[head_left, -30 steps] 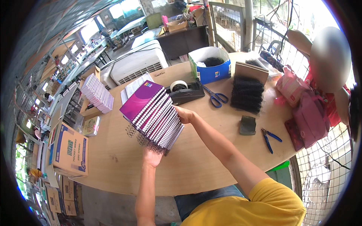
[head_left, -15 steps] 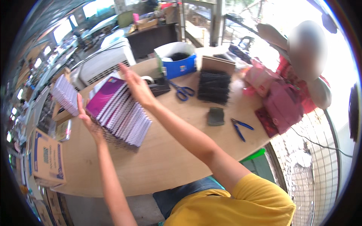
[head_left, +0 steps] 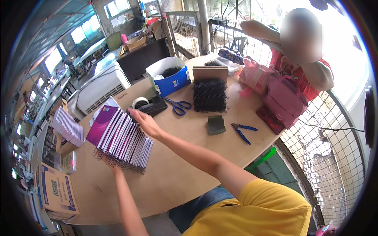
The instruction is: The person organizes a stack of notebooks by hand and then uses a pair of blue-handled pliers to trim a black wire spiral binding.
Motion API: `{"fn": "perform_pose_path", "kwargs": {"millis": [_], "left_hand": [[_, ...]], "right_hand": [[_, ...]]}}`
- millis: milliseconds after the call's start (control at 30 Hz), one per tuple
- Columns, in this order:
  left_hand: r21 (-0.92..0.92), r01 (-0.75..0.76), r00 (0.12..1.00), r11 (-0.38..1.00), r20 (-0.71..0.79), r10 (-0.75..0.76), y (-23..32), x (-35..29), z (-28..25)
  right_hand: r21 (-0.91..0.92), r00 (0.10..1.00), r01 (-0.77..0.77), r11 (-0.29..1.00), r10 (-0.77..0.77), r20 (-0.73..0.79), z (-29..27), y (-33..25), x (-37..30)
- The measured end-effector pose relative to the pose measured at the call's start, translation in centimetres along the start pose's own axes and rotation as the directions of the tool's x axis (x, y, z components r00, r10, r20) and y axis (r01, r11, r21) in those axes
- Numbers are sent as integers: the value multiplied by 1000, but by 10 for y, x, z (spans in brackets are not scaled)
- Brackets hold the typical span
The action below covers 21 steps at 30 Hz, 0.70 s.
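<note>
A stack of purple-covered spiral-bound notebooks [head_left: 125, 137] leans on the left part of the table, white page edges fanned in steps and dark wire coils along the near side. My right hand [head_left: 145, 123] is open, its fingers stretched along the stack's right side. At the near left corner is my left hand [head_left: 109, 160], its fingers mostly hidden behind the coils, so I cannot tell their shape. A black tape dispenser [head_left: 151, 106] with a clear roll stands just beyond my right hand. To its right lie blue-handled scissors [head_left: 179, 106].
Black coils [head_left: 210, 95] stand against a brown board, beside a blue and white box [head_left: 173, 82]. A dark block [head_left: 216, 125] and blue pliers [head_left: 244, 133] lie on the right. Pink bags [head_left: 285, 100] sit near another person. More notebooks [head_left: 69, 126] and a carton [head_left: 58, 192] are left.
My left hand has gone from upright beside the stack's left side down to its near corner. My right hand has come lower along the right side. The view has shifted.
</note>
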<state>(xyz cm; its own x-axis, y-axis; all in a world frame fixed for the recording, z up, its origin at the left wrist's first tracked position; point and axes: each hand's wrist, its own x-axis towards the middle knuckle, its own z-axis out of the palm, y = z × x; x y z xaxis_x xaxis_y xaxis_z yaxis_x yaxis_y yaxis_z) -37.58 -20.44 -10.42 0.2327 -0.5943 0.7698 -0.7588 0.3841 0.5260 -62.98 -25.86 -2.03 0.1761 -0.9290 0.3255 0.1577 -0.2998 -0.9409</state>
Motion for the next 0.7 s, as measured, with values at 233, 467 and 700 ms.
{"fn": "perform_pose_path", "kwargs": {"millis": [233,467,700], "left_hand": [[-119,98,994,988,-35,-103,-29,-24,18],[-929,314,886,-196,361,-292,-95,-28,37],[-695,425,894,580,219,-392,-57,-62,24]], "right_hand": [[86,998,-7,996,2,67,16,29,-24],[63,978,207,976,-205,-43,18,33,-36],[-51,899,-198,979,160,-407,43,82,-97]]}}
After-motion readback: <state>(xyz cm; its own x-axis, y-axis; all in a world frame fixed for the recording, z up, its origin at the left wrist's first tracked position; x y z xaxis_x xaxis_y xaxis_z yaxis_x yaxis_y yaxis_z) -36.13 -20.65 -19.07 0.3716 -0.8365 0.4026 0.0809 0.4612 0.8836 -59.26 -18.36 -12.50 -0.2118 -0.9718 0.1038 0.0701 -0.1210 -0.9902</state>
